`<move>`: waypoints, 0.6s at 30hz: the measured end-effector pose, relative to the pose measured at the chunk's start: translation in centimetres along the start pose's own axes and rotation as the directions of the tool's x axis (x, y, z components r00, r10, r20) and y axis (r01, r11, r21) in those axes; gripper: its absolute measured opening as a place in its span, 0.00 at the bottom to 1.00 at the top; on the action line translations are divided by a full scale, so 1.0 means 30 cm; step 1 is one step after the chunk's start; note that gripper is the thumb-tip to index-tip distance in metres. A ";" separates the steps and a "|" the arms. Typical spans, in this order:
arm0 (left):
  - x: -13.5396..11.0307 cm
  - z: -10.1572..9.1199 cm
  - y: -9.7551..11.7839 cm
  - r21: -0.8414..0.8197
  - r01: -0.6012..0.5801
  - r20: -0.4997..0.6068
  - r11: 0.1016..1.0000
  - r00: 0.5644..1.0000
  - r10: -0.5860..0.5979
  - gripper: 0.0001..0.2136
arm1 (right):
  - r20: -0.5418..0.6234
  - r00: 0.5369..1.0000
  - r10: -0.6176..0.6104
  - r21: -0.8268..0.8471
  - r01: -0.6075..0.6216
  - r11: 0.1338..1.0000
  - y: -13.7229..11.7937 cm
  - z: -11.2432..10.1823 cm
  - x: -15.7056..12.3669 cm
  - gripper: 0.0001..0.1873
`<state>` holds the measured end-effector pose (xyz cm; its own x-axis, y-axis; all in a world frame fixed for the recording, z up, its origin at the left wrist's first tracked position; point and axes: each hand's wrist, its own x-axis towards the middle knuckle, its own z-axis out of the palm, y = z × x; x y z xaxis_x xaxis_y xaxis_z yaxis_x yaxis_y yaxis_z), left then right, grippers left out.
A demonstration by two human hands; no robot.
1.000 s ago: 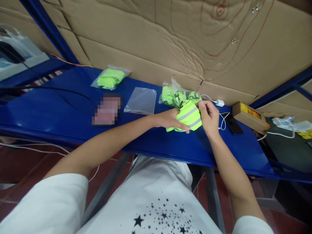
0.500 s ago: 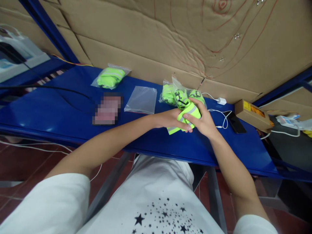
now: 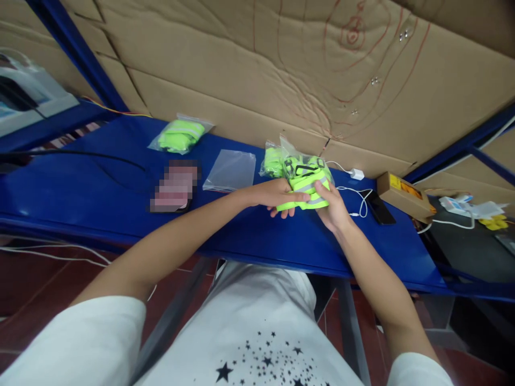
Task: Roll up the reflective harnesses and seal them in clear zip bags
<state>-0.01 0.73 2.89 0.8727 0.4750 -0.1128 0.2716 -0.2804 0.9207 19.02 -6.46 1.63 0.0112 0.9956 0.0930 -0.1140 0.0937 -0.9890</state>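
Observation:
In front of me I hold a folded neon-yellow reflective strap (image 3: 309,185) with grey stripes and black fittings on its far part. My left hand (image 3: 287,198) grips its left side, thumb on top and fingertips showing below. On the right side my right hand (image 3: 330,206) is closed round it, with the thumb on top. Just behind the bundle lies a clear bag (image 3: 273,161) with neon-yellow material inside. More clear plastic shows behind the strap, partly hidden. A flat clear plastic bag (image 3: 231,170) lies left of my hands.
On the blue table (image 3: 241,236) another bagged neon bundle (image 3: 181,135) lies at the back left. A blurred-out pink object (image 3: 175,185) is nearer. To the right are a white charger (image 3: 356,174) with cable, a black phone (image 3: 381,208) and a cardboard box (image 3: 405,195). A cardboard wall (image 3: 225,69) stands behind.
The strap bundle in my hands has turned and lies flatter and wider, its black fittings now across the far side. My left fingers now show beneath it. The view has shifted slightly.

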 end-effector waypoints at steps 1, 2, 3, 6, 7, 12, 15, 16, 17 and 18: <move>0.002 0.001 0.002 0.051 -0.048 -0.071 0.998 0.996 0.052 0.34 | 0.008 1.000 0.021 0.037 -0.021 0.999 -0.004 0.004 0.001 0.27; 0.003 0.002 0.004 0.084 -0.098 -0.115 0.992 0.988 0.107 0.34 | 0.018 0.999 0.038 0.071 -0.039 0.997 -0.009 0.007 0.001 0.26; 0.004 0.000 0.005 0.096 -0.145 -0.130 0.985 0.979 0.157 0.34 | 0.026 0.998 0.054 0.106 -0.056 0.993 -0.014 0.009 0.001 0.25; 0.001 -0.013 0.000 0.026 -0.208 -0.062 0.978 0.976 0.209 0.32 | 0.026 0.996 0.082 0.204 -0.086 0.975 -0.034 0.010 0.000 0.22; 0.000 -0.019 -0.004 -0.013 -0.205 -0.029 0.979 0.978 0.205 0.31 | 0.017 0.996 0.084 0.231 -0.086 0.969 -0.041 0.009 0.000 0.22; 0.020 -0.031 -0.035 -0.069 -0.141 -0.044 0.988 0.989 0.138 0.28 | 0.013 0.997 0.080 0.266 -0.081 0.961 -0.047 -0.003 0.008 0.24; 0.044 -0.019 -0.056 -0.095 -0.101 -0.256 0.990 0.964 0.073 0.25 | -0.013 0.998 0.062 0.276 -0.056 0.960 -0.032 -0.008 0.019 0.22; 0.051 -0.014 -0.061 -0.135 -0.105 -0.336 0.985 0.940 0.054 0.24 | -0.035 0.998 0.054 0.289 -0.042 0.956 -0.027 -0.009 0.022 0.21; 0.057 -0.008 -0.064 -0.181 -0.116 -0.405 0.977 0.914 0.034 0.24 | -0.058 0.997 0.048 0.304 -0.028 0.952 -0.023 -0.009 0.025 0.21; 0.061 -0.002 -0.066 -0.225 -0.128 -0.456 0.966 0.890 0.012 0.25 | -0.075 0.996 0.044 0.318 -0.018 0.948 -0.020 -0.009 0.028 0.20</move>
<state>1.04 2.20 0.88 0.5952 0.7995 0.0810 0.0589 -0.1439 0.9878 19.38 -5.70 2.27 0.0807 0.9959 0.0401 -0.4242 0.0707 -0.9028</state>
